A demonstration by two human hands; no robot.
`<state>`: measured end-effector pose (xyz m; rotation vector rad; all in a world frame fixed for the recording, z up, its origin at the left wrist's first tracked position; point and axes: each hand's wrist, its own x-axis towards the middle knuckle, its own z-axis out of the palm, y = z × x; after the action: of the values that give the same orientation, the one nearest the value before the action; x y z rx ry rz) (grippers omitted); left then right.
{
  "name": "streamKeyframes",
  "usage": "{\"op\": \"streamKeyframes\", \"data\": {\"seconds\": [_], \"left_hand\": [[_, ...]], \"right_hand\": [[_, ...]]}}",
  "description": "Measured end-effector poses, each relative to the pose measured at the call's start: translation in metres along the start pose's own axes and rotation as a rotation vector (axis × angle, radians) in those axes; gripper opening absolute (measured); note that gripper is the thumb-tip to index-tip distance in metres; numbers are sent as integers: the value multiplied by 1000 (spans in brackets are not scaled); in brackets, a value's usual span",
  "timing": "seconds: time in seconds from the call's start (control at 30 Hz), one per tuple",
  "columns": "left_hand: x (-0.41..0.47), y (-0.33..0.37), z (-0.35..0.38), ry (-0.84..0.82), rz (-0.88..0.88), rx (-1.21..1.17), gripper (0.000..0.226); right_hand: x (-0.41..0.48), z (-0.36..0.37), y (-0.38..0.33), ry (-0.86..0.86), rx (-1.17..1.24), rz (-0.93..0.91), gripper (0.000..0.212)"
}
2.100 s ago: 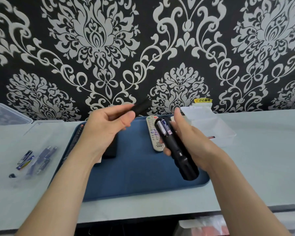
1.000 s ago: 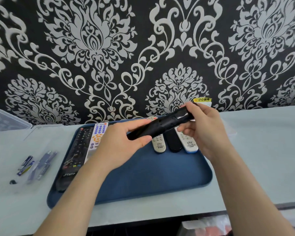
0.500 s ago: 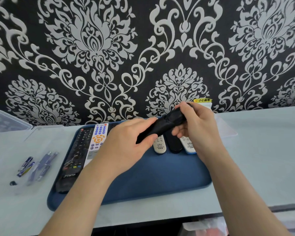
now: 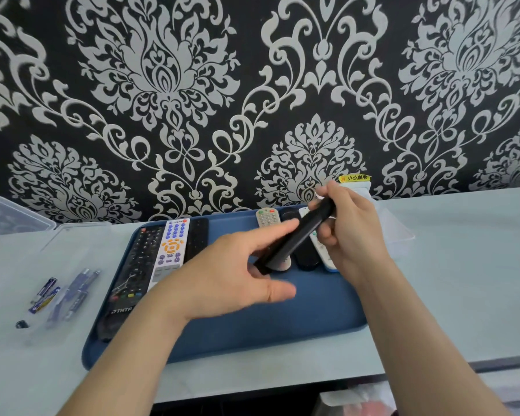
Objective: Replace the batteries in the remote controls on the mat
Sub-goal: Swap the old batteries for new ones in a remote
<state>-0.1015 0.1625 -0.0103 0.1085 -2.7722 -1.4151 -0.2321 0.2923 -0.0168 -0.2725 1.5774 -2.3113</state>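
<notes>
The right hand (image 4: 351, 232) holds a slim black remote (image 4: 294, 238) by its top end, with the fingers and thumb curled round it. The remote is up in the air over the back of the blue mat (image 4: 282, 331), and it slants down toward the left hand (image 4: 228, 274). The left hand is spread wide, and its fingers (image 4: 270, 232) are straight and loose. The pointing finger seems to touch the side of the remote, but this hand grips nothing. Nobody can tell from here if the battery door is on tight, because that side is turned away. More remotes lie on the mat: a long black remote (image 4: 138, 265) and a white remote with blue and orange buttons (image 4: 172, 244) on the left, and a small grey remote (image 4: 267, 217) right under the hands. Loose batteries (image 4: 44, 295) lie on the pale table (image 4: 463, 265), well to the left of the mat. The step now looks like checking the remote and putting it down. To do it well, the person should press on the battery door to feel that it sits snug. The right hand should keep its hold until the remote lies flat on a bare bit of mat. It should go down slowly so it does not bump the small remotes below
</notes>
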Motion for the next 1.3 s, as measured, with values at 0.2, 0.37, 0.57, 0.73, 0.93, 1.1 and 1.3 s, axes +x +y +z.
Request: {"op": "streamKeyframes", "data": {"seconds": [0.2, 0.37, 0.57, 0.73, 0.93, 1.1, 1.3], "left_hand": [[-8, 5, -6, -114, -39, -197, 81], [-9, 1, 1, 2, -68, -143, 89], [-8, -10, 0, 24, -52, -90, 85], [-9, -17, -4, -32, -67, -190, 61], [6, -31, 6, 343, -262, -181, 13], [15, -49, -5, 484, -466, 203, 25], [29, -53, 7, 375, -442, 99, 29]], "right_hand": [[0, 7, 8, -75, 42, 130, 32], [-1, 14, 15, -130, 25, 198, 35], [1, 18, 20, -155, 4, 210, 34], [-1, 30, 27, -144, -92, 133, 26], [0, 41, 40, -231, -253, 93, 35], [4, 30, 50, -226, -930, -277, 42], [0, 27, 54, -296, -1174, -380, 38]]}}
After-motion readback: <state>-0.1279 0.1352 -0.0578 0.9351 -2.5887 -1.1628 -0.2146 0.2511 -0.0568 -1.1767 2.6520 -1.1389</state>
